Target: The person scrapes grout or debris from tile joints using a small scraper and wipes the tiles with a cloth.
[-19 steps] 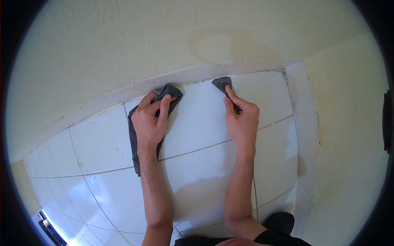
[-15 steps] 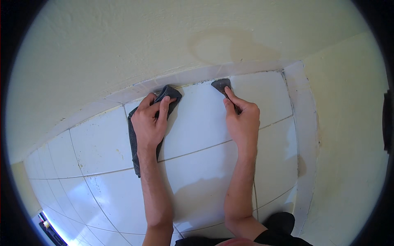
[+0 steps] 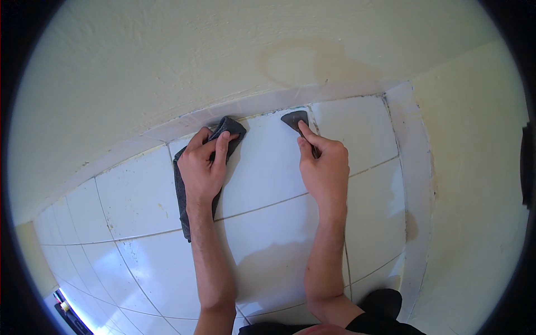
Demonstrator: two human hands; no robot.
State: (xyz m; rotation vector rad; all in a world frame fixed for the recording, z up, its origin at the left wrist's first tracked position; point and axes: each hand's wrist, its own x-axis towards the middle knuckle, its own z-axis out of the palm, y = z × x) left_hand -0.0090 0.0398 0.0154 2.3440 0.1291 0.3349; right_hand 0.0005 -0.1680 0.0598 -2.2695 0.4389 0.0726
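My right hand (image 3: 325, 169) is closed round the handle of a putty knife (image 3: 294, 119). Its dark, flared blade lies on a white floor tile (image 3: 268, 162), slightly short of the skirting at the wall. My index finger stretches along the tool toward the blade. Farther left, my left hand (image 3: 202, 170) grips a dark grey cloth (image 3: 229, 127), bunched up between thumb and fingers. The rest of the cloth hangs down beside my wrist onto the tiles. Grime runs along the joint between floor and skirting.
A pale tiled skirting (image 3: 195, 118) follows the foot of the cream wall (image 3: 184, 56) and turns at a corner on the right. Another wall (image 3: 469, 167) rises on the right. A dark object (image 3: 527, 167) is at the right rim, and dark items (image 3: 70, 315) lie at lower left.
The putty knife in my right hand has shifted slightly left and a little back from the skirting. My left hand and the cloth have hardly moved.
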